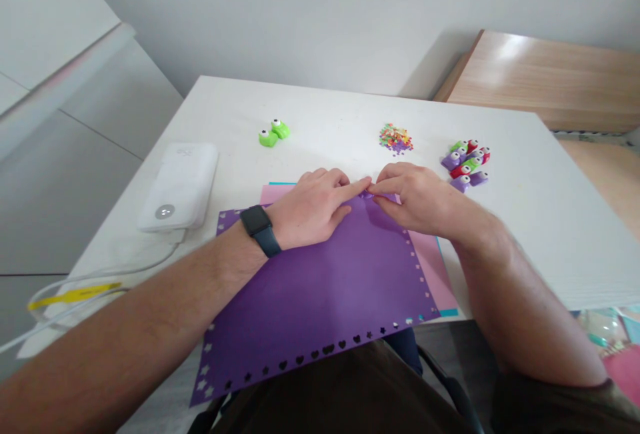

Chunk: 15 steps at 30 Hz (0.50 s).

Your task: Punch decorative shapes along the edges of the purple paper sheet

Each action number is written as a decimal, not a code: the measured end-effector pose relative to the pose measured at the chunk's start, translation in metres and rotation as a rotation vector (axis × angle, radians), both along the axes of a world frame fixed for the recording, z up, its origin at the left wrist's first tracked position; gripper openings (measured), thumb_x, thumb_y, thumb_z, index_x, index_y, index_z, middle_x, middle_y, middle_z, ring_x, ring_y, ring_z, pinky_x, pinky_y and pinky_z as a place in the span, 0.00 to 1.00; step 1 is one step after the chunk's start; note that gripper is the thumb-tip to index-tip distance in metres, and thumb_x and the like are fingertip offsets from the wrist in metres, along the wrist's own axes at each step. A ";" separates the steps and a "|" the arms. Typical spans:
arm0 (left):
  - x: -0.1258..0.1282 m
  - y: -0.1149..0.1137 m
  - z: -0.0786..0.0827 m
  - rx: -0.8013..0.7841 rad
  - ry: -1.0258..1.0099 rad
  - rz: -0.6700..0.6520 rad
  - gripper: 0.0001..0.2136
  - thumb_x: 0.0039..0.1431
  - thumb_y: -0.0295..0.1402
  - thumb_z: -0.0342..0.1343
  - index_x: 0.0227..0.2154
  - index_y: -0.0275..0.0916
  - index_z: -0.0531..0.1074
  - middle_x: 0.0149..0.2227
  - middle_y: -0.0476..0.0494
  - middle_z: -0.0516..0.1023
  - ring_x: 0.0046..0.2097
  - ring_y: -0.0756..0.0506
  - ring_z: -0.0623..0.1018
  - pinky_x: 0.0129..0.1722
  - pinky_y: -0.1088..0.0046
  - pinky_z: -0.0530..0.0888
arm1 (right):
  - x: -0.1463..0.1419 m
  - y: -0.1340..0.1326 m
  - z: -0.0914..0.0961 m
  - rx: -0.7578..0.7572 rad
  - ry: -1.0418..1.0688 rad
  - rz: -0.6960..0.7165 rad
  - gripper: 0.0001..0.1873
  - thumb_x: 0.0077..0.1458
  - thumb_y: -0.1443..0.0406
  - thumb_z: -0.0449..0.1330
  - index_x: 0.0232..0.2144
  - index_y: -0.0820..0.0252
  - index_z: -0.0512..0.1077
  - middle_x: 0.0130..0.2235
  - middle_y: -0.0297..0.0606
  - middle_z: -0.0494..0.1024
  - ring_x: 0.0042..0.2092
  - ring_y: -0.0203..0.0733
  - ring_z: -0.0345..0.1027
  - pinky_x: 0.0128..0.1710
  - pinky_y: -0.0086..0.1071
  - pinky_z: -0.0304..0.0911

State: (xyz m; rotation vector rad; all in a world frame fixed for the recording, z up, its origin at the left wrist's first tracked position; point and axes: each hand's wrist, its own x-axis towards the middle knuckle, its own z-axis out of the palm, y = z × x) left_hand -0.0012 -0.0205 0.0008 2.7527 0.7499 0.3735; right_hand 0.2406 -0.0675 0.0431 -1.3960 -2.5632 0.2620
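A purple paper sheet (325, 287) with punched hearts and stars along its edges lies on the white table (550, 221). My left hand (315, 204), with a dark watch on the wrist, rests on the sheet's far edge, its index finger stretched toward a small purple punch (367, 194). My right hand (413, 197) is closed in a pinch on that punch at the sheet's far edge. Most of the punch is hidden by the fingers.
Pink and blue sheets (440, 267) lie under the purple one. Two green punches (274, 133) sit far left, a heap of paper bits (396, 138) in the middle, several coloured punches (469, 164) at right. A white device (180, 184) with cables lies left. A wooden surface (545, 77) stands behind.
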 end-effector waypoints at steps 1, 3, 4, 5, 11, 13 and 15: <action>0.000 0.000 0.000 0.004 0.001 -0.003 0.27 0.71 0.32 0.52 0.71 0.46 0.64 0.56 0.35 0.77 0.53 0.36 0.76 0.55 0.50 0.75 | 0.000 0.000 0.000 -0.003 -0.003 0.000 0.15 0.66 0.68 0.57 0.40 0.61 0.85 0.39 0.46 0.81 0.40 0.45 0.73 0.43 0.38 0.65; 0.000 0.001 0.001 0.013 0.003 -0.008 0.26 0.71 0.32 0.52 0.71 0.46 0.65 0.56 0.35 0.77 0.54 0.36 0.76 0.56 0.50 0.75 | -0.001 0.000 0.000 -0.008 -0.007 0.002 0.15 0.66 0.69 0.57 0.41 0.62 0.85 0.39 0.46 0.81 0.40 0.45 0.73 0.43 0.38 0.64; 0.000 0.001 0.002 0.017 0.004 -0.009 0.26 0.71 0.32 0.53 0.70 0.47 0.65 0.56 0.35 0.76 0.54 0.36 0.76 0.56 0.50 0.75 | -0.001 0.001 0.000 -0.009 -0.007 0.003 0.15 0.66 0.69 0.57 0.41 0.61 0.85 0.39 0.45 0.81 0.40 0.45 0.72 0.43 0.38 0.64; 0.000 0.001 0.002 0.021 0.003 -0.010 0.26 0.71 0.32 0.53 0.70 0.47 0.65 0.56 0.35 0.76 0.55 0.36 0.76 0.56 0.50 0.75 | -0.001 0.001 0.000 -0.009 -0.005 0.005 0.15 0.65 0.69 0.57 0.41 0.61 0.85 0.39 0.45 0.81 0.39 0.44 0.72 0.43 0.37 0.64; 0.001 -0.001 0.005 0.037 0.017 -0.012 0.26 0.70 0.31 0.52 0.70 0.47 0.65 0.56 0.35 0.76 0.54 0.35 0.76 0.55 0.50 0.75 | -0.001 0.001 -0.002 -0.007 -0.005 0.011 0.15 0.65 0.70 0.57 0.40 0.62 0.85 0.38 0.44 0.81 0.38 0.43 0.71 0.42 0.37 0.63; 0.001 -0.001 0.006 0.041 0.022 -0.015 0.26 0.71 0.31 0.51 0.70 0.46 0.65 0.56 0.35 0.76 0.54 0.35 0.76 0.54 0.50 0.74 | 0.000 0.002 -0.004 -0.006 -0.001 0.015 0.15 0.66 0.69 0.56 0.40 0.61 0.85 0.38 0.44 0.80 0.38 0.43 0.71 0.42 0.36 0.62; 0.001 -0.001 0.006 0.041 0.027 -0.015 0.26 0.71 0.31 0.50 0.70 0.46 0.66 0.56 0.35 0.76 0.54 0.35 0.76 0.54 0.50 0.74 | 0.001 0.003 -0.005 -0.008 0.001 0.020 0.15 0.66 0.68 0.56 0.40 0.61 0.85 0.38 0.43 0.80 0.38 0.42 0.70 0.41 0.36 0.62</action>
